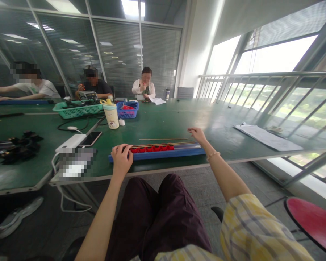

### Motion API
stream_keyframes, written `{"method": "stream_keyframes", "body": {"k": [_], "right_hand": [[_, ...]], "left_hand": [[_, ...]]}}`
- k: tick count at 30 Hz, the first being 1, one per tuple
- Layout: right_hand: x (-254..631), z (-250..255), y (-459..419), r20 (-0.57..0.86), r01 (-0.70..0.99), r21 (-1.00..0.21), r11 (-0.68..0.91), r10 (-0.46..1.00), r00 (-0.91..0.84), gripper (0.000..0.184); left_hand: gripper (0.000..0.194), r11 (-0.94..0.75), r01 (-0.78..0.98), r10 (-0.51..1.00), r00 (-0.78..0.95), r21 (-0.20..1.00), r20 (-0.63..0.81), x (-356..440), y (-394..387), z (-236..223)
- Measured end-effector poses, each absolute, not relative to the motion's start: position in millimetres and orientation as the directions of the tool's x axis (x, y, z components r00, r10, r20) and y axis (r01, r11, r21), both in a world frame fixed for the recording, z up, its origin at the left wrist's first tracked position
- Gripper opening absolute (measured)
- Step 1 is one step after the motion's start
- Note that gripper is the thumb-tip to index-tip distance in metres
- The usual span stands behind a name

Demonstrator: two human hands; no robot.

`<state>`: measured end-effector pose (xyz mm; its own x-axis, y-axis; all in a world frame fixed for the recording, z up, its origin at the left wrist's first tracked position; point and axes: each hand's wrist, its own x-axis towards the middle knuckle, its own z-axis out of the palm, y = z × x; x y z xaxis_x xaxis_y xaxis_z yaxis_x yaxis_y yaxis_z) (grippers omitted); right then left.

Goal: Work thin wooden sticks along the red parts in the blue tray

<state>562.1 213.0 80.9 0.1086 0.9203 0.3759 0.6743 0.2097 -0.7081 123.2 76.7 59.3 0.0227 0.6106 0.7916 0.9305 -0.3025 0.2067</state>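
1. The left hand (121, 159), at the left end of the assembly; its fingers (120, 147) are bent, with the thumb set apart, and reach the ends of the thin rods (179, 144); whether they pinch these or merely rest on them cannot be told.
2. The right hand (197, 134), raised near the opposite end; its fingers are partly curled and point leftward; whether anything lies between them cannot be told.
3. The blue channel (163, 156), lying lengthwise along the near edge of the worktop (163, 127), between the two hands; a row of red pieces (154, 148) sits inside it, from its left part to beyond the middle; the thin rods run along the top of this row.
4. A single rod (163, 139), lying on the worktop just beyond the channel, roughly parallel to it.
5. Left of the channel: a dark-screened phone (91, 139) beside a white power strip (70, 143); farther off, a cup (112, 116), a green basket (80, 111) and a blue basket (128, 113).
6. Right: a clipboard with papers (268, 137), well apart from the channel.
7. Background: three seated people, at the far side of the worktop.
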Motion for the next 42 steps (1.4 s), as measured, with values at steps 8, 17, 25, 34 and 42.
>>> {"method": "stream_keyframes", "body": {"k": [8, 17, 25, 34, 42], "right_hand": [[542, 64, 160, 0.662, 0.639, -0.711, 0.295, 0.589, 0.464, 0.041], [509, 40, 132, 0.795, 0.857, -0.474, 0.203, 0.516, 0.318, 0.036], [507, 39, 130, 0.733, 0.911, -0.397, 0.113, 0.637, 0.240, 0.034], [508, 39, 131, 0.724, 0.928, -0.361, 0.091, 0.654, 0.217, 0.036], [508, 38, 133, 0.727, 0.937, -0.345, 0.051, 0.646, 0.233, 0.040]], "left_hand": [[0.031, -0.300, 0.932, 0.616, 0.025, 0.205, 0.787, 123, 77, 59], [0.031, -0.308, 0.928, 0.618, 0.025, 0.212, 0.786, 125, 77, 58], [0.031, -0.310, 0.927, 0.615, 0.027, 0.211, 0.788, 127, 77, 58], [0.031, -0.304, 0.932, 0.601, 0.029, 0.195, 0.798, 129, 79, 58], [0.031, -0.296, 0.932, 0.611, 0.017, 0.208, 0.792, 129, 78, 59]]}}
